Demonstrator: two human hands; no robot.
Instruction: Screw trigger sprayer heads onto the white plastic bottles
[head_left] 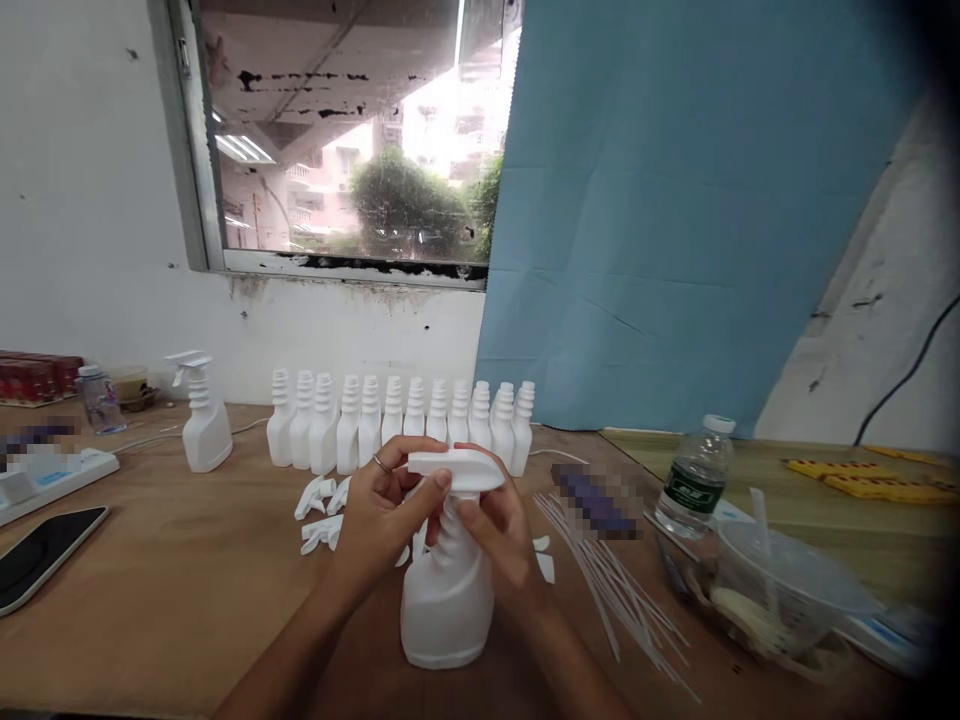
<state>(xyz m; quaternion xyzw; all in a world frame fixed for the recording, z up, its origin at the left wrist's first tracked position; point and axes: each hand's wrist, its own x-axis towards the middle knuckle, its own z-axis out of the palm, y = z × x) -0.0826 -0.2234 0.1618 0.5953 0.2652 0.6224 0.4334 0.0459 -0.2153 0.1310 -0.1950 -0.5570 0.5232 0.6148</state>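
A white spray bottle [448, 615] stands upright on the table in front of me, its white trigger sprayer head [469, 468] sitting on the neck. My left hand [390, 505] grips the nozzle end of the sprayer head, thumb on its side. Around the back of the head and the neck, my right hand [499, 515] is closed, its thumb against the collar. Some of the fingers are hidden behind the head. Loose trigger sprayer heads [321, 533] lie to the left of my left hand, and thin white tubes [607, 570] are spread to the right.
A row of white bottles without heads [322, 425] stands along the wall. One bottle with a sprayer head [205, 430] is at back left. A phone [49, 555] and power strip [60, 480] lie left; a water bottle [694, 480] and plastic bowl [787, 575] stand right.
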